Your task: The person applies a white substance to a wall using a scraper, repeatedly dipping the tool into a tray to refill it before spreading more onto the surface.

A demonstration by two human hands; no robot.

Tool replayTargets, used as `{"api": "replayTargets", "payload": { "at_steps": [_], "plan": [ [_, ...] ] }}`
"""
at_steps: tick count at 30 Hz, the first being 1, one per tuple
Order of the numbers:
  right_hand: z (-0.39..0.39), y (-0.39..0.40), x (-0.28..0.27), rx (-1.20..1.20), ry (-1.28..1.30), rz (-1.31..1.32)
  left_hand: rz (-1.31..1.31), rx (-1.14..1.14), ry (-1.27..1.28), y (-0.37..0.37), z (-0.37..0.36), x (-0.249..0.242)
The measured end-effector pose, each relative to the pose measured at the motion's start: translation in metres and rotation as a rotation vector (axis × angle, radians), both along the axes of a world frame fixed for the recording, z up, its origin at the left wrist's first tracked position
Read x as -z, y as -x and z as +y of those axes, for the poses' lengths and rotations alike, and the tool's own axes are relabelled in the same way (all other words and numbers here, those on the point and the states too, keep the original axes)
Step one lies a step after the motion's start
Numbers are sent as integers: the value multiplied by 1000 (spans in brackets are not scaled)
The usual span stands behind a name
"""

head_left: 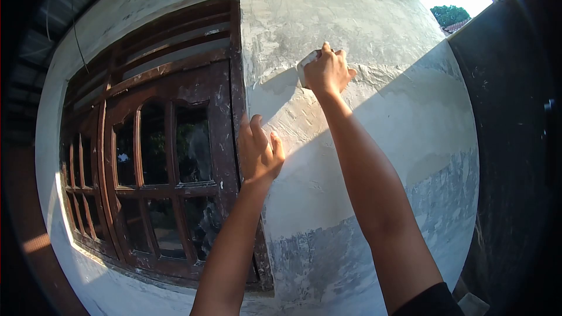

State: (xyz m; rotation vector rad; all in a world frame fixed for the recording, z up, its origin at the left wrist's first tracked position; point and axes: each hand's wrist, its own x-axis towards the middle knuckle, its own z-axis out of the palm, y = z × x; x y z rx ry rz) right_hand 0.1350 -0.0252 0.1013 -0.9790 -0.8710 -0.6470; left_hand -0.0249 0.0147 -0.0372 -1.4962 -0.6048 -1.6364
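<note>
High on the plastered wall [374,111], my right hand [329,71] is closed on a flat pale scraper [304,69], pressed to the surface beside a rough ridge of plaster. The scraper is mostly covered by the fingers. Lower and to the left, my left hand [259,149] rests by the edge of the window frame [235,82], its fingers apart and bent, with nothing seen in it. Around both hands the plaster is uneven, partly sunlit, with a greyer, rougher band further down.
A brown wooden window [167,146] with glass panes fills the left side. A dark wall [503,117] stands at the right. Metal roofing [52,17] shows at the upper left, and a thin wire hangs there.
</note>
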Motion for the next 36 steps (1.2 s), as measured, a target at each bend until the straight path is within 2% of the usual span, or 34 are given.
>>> {"api": "replayTargets", "payload": {
  "at_steps": [1,3,7,10,11,13,23,30,36],
  "plan": [
    [1,-15,2,92,-131,32,2,8,6,-1,0,0],
    [1,-38,12,87,-262,28,-20,-49,-41,-3,-7,1],
    [-8,-67,38,48,-203,-46,49,-165,-131,-8,-15,0],
    [-32,-79,61,-91,-133,-97,57,-148,-165,-22,-18,2],
    [-36,-86,68,-69,-119,-91,63,-124,-152,-32,-18,3],
    [-43,-99,79,7,-90,-139,61,25,-187,-56,-19,5],
    [-86,-191,144,172,-31,-236,110,499,-171,-207,-32,44],
    [-138,-271,191,217,-26,-246,121,862,-184,-326,-51,80],
    [-190,-345,230,397,87,-167,104,1107,-103,-425,-75,122]
  ]
}}
